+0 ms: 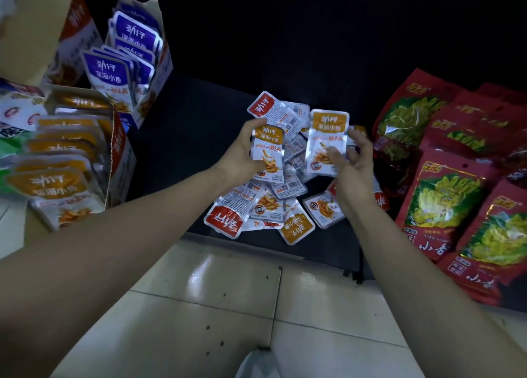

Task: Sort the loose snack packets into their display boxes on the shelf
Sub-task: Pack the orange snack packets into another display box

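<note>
Both hands are raised over a pile of loose packets (265,206), red-topped and orange-topped, lying on a dark shelf (171,155). The left hand (242,149) grips an orange-topped packet (269,156) by its left edge. Just to its right, the right hand (353,161) pinches a second orange-topped packet (325,138) at its lower right side. At the left, an orange display box (121,152) holds a row of matching packets, and farther back a purple display box (164,69) holds purple-topped ones. Large red bags (445,201) lie overlapping on the right. Pale floor tiles (228,292) show nearest.
</note>
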The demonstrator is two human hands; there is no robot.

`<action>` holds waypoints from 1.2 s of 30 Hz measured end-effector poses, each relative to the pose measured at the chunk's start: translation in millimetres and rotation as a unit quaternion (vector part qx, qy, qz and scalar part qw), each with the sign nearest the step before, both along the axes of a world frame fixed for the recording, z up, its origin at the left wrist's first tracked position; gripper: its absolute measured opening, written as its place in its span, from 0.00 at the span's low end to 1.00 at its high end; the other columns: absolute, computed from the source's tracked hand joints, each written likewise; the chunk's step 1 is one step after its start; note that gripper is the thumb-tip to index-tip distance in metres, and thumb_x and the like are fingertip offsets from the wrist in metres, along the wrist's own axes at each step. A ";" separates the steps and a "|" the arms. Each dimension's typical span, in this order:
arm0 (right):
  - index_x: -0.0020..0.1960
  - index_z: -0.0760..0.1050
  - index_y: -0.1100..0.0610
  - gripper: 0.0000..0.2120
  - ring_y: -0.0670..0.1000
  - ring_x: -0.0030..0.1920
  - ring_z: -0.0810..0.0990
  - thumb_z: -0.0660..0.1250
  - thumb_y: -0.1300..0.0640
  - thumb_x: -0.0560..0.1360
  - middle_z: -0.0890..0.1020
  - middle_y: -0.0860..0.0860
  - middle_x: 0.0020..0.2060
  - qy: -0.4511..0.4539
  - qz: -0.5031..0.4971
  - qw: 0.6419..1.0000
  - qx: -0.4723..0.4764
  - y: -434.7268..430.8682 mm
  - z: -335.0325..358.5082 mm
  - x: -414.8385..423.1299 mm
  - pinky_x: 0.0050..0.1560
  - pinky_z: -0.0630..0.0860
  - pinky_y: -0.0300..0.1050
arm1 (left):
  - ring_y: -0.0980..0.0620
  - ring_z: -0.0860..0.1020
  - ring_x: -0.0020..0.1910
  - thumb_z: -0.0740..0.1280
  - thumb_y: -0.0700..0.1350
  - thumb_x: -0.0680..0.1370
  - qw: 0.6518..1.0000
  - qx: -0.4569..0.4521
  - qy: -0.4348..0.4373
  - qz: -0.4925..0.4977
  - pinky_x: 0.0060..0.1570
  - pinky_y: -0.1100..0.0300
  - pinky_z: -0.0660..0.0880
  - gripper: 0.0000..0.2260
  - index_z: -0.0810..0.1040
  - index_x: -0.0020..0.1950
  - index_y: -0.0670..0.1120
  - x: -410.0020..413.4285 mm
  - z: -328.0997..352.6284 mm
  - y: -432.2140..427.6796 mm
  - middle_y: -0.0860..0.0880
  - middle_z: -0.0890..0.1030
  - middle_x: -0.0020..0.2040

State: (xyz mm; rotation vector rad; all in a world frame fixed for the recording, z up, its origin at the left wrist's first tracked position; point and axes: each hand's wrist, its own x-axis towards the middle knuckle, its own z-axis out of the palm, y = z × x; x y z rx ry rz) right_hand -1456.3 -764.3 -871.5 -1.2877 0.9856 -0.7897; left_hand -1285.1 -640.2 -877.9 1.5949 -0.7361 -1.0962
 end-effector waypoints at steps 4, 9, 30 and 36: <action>0.65 0.66 0.52 0.21 0.54 0.53 0.81 0.67 0.66 0.77 0.80 0.54 0.52 0.043 0.101 0.994 0.030 25.1 3.0 19.6 0.52 0.80 0.46 | 0.50 0.80 0.52 0.63 0.34 0.80 0.999 -0.030 0.041 0.011 0.43 0.64 0.78 0.23 0.63 0.71 0.51 -12.5 2.4 -4.4 0.44 0.79 0.57; 0.61 0.69 0.50 0.17 0.56 0.46 0.81 0.70 0.61 0.76 0.79 0.61 0.46 0.159 0.143 0.976 -0.041 43.2 -8.5 34.7 0.50 0.79 0.53 | 0.51 0.78 0.57 0.64 0.38 0.80 0.996 -0.047 0.039 0.062 0.56 0.56 0.77 0.19 0.62 0.68 0.47 -17.3 -4.6 -5.7 0.46 0.77 0.59; 0.73 0.63 0.63 0.31 0.61 0.68 0.66 0.68 0.52 0.77 0.69 0.62 0.66 0.482 0.138 0.819 -0.280 -18.9 -33.1 26.6 0.66 0.65 0.52 | 0.58 0.72 0.29 0.62 0.34 0.79 0.992 0.021 -0.043 0.116 0.27 0.63 0.70 0.17 0.73 0.62 0.52 5.7 -24.8 -13.6 0.52 0.77 0.45; 0.62 0.70 0.63 0.26 0.58 0.60 0.71 0.75 0.51 0.71 0.74 0.59 0.57 0.465 0.093 0.856 -0.206 -17.7 -30.3 18.7 0.55 0.70 0.48 | 0.60 0.67 0.19 0.60 0.33 0.79 0.994 0.029 -0.068 0.085 0.21 0.69 0.63 0.17 0.73 0.64 0.48 7.3 -22.1 -8.3 0.50 0.72 0.38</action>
